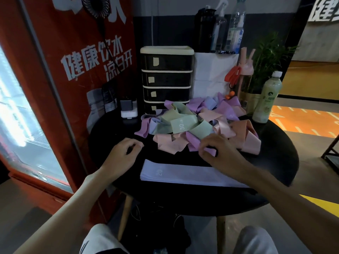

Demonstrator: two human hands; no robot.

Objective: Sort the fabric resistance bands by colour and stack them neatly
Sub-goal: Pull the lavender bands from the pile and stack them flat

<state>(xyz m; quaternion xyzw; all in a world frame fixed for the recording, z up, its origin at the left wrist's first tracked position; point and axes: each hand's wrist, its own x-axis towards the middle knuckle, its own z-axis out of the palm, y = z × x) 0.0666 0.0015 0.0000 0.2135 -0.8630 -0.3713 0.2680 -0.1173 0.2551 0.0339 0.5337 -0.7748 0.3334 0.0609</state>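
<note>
A tangled pile of fabric bands (pixel 194 123) in green, purple, pink, light blue and rust lies on the round black table (pixel 275 162). A green band marked 30 LB (pixel 181 125) sits on top. Near the front edge lies a flat stack of light blue bands (pixel 179 174) marked 20. My right hand (pixel 218 151) is at the pile's near edge, fingers curled and pinching a purple band (pixel 209 150). Left of the pile, my left hand (pixel 124 151) hovers over bare table with loosely curled fingers, holding nothing.
A black drawer unit (pixel 167 77) stands behind the pile, with a white bag (pixel 212 70), bottles and a plant (pixel 266 61) to its right. A pale green bottle (pixel 266 99) stands at the table's right edge. A red drinks fridge (pixel 55 79) is on the left.
</note>
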